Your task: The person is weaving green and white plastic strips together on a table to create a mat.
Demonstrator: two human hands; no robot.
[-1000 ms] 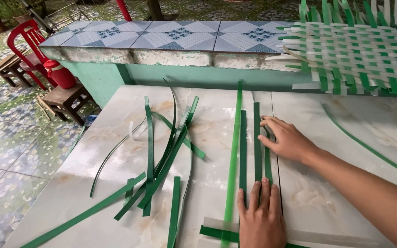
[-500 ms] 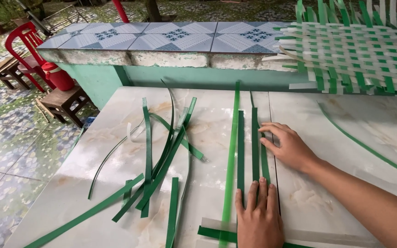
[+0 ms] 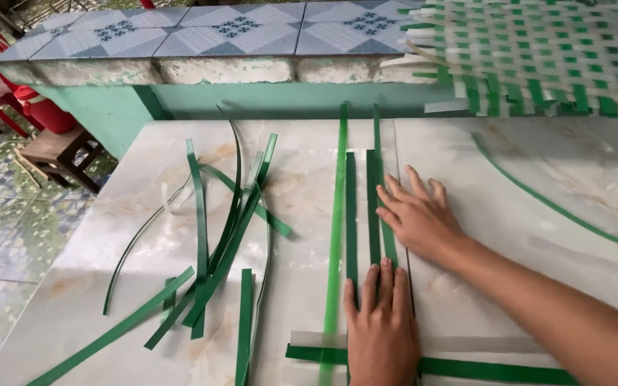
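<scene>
Under flat hands, parallel green strips

We press our left hand flat on the lower ends of the dark green strips that lie side by side, running away from us on the marbled bench. Our right hand lies flat just beyond, its fingers spread over the same strips. A lighter green strip runs just beside them on the left. A crosswise green strip passes under our left hand. A loose heap of strips lies further left, and a woven green and white mat sits at the far right.
</scene>
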